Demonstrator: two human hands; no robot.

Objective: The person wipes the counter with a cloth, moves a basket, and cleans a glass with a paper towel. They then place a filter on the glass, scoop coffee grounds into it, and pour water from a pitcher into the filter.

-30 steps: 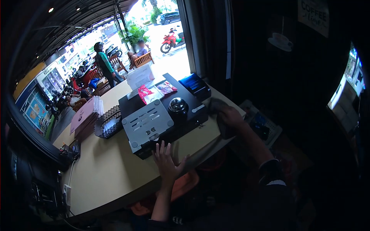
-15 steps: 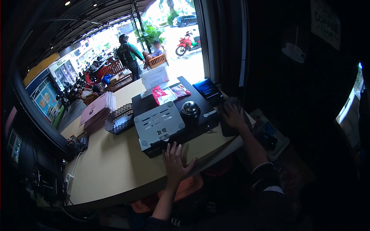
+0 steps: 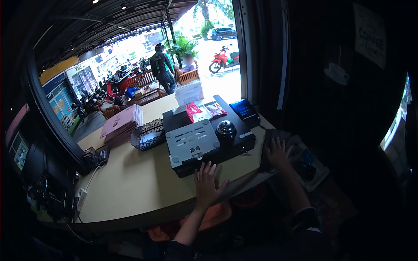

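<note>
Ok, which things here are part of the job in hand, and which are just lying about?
In hand: right hand spread on the dark cloth; left hand flat on the counter, by the black box.

Lying about: grey stand, black dome, blue printer, snack packets, pink stack, patterned tray.

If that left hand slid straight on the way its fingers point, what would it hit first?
Probably the front of the black cash drawer, right beyond the left hand on the counter, though depth is unclear.
</note>
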